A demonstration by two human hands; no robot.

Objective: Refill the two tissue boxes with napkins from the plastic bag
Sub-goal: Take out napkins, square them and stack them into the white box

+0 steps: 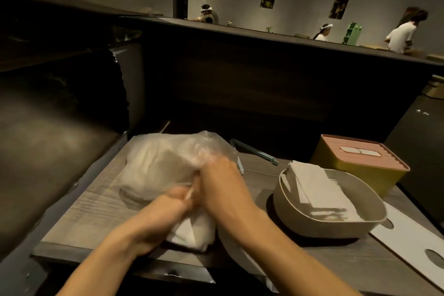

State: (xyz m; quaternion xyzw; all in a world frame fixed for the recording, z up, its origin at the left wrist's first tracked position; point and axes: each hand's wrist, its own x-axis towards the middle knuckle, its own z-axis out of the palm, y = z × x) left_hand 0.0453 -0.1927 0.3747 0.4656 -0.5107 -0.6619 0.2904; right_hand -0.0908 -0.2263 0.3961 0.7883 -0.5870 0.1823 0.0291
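Note:
A clear plastic bag (165,163) full of white napkins lies on the wooden table (96,211) in front of me. My left hand (165,211) grips the bag's near end, where a wad of napkins (192,233) shows below it. My right hand (223,185) is closed on the plastic next to the left hand. To the right stands an open beige tissue box (312,221) with a stack of napkins (317,187) in it. Behind it sits a yellow tissue box (348,170) with its pink lid on. Both hands are motion-blurred.
A white lid with round holes (413,240) lies at the right table edge. A blue-grey pen-like tool (254,151) lies behind the bag. A dark partition wall rises behind the table. Dark seating fills the left. People work at a far counter.

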